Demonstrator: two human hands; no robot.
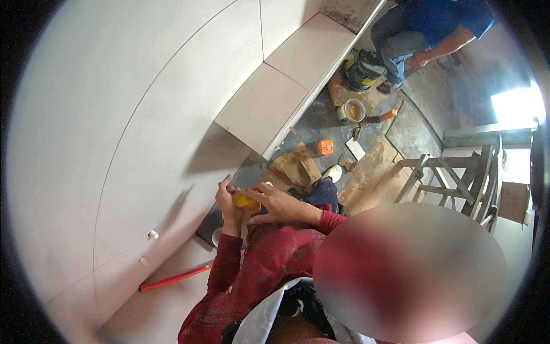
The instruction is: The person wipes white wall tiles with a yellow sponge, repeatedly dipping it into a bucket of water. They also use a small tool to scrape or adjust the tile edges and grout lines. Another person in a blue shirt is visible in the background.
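In front of my red-sleeved chest, both hands are together at a small yellow thing (246,200), whose kind I cannot make out. My left hand (227,200) is curled around its left side, fingers pointing up. My right hand (281,204) comes in from the right, its fingers bent over the thing's upper edge and partly hiding it. Just left of the hands rises a wall of large pale tiles (160,143). Beyond the hands, a crumpled brown paper bag (298,164) lies on the floor.
A pale tiled ledge (263,109) juts from the wall. Around the floor are an orange box (325,147), a bucket (345,112), a dark drum (362,71) and a red bar (179,278). At right stands a wooden trestle (452,163); a person in blue (435,23) is at the back.
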